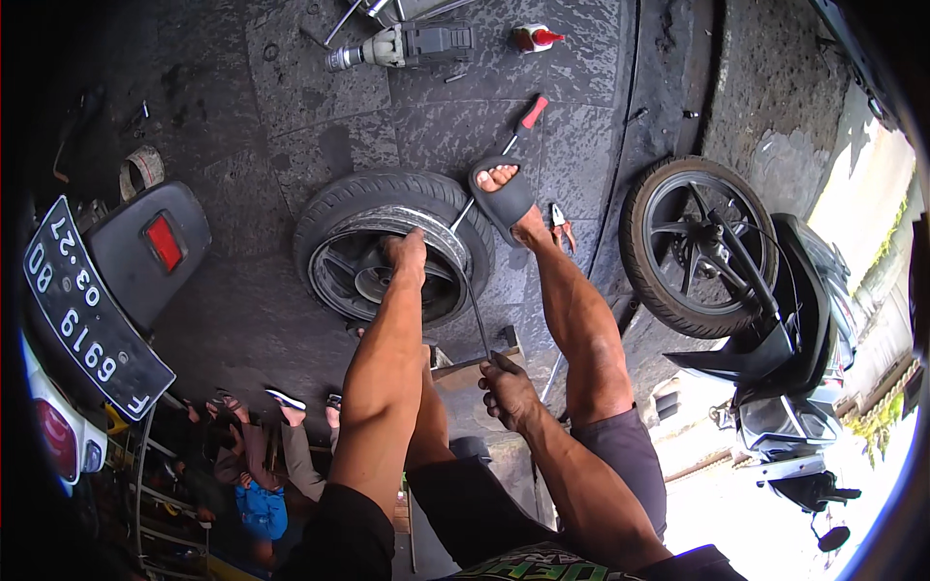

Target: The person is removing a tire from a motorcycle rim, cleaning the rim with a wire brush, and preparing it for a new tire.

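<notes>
A motorcycle wheel (pixel 341 261) lies on the dark floor, its black tire (pixel 334 205) partly off the rim along the upper right side. My left hand (pixel 407 256) reaches over the wheel, its fingers curled at the rim's inner edge. My right hand (pixel 511 391) is closed around the lower end of a thin metal tire lever (pixel 477 312), whose other end meets the rim's right side. A red-handled lever (pixel 532 113) slants under my sandaled foot (pixel 506 201), its shaft running to the tire. Its tip is hidden by the tire.
Pliers (pixel 561 229) lie right of my foot. Farther off are an impact wrench (pixel 412 45) and a red-capped bottle (pixel 536 39). A parked motorcycle's wheel (pixel 636 247) stands at right; another motorcycle's rear fender (pixel 145 252) is at left. Other people (pixel 260 450) sit at lower left.
</notes>
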Motion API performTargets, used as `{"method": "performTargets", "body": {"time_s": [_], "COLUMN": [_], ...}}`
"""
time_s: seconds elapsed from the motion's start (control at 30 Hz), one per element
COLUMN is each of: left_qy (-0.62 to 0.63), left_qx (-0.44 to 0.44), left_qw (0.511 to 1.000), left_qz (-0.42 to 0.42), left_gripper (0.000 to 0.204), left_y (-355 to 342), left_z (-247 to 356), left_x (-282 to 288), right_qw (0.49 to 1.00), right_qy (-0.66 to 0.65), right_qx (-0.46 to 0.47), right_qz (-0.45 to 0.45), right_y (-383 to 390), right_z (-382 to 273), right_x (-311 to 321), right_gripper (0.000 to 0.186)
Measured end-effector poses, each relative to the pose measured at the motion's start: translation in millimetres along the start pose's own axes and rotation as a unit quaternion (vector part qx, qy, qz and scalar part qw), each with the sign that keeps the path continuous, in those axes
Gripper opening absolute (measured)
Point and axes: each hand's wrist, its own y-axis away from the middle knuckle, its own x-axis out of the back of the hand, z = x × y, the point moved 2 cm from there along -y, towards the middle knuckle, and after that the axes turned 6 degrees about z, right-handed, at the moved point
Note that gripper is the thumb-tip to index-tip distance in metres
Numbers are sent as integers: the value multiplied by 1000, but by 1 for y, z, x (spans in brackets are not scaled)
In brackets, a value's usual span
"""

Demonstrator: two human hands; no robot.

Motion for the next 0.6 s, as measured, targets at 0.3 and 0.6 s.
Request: {"method": "performTargets", "body": {"time_s": [0.3, 0.6], "left_qy": [7, 10], "left_qx": [16, 11], "left_qw": [999, 1000], "left_qz": [-29, -7], "left_gripper": [66, 61], "left_y": [6, 1], "left_z": [11, 10], "left_x": [-4, 7], "right_qw": [987, 993], "right_qy": [-124, -71], "right_qx": [44, 50], "right_qz": [90, 79], "right_y": [-12, -14], "right_z": [45, 43], "right_x": [-45, -34], "right_gripper": [63, 61]}}
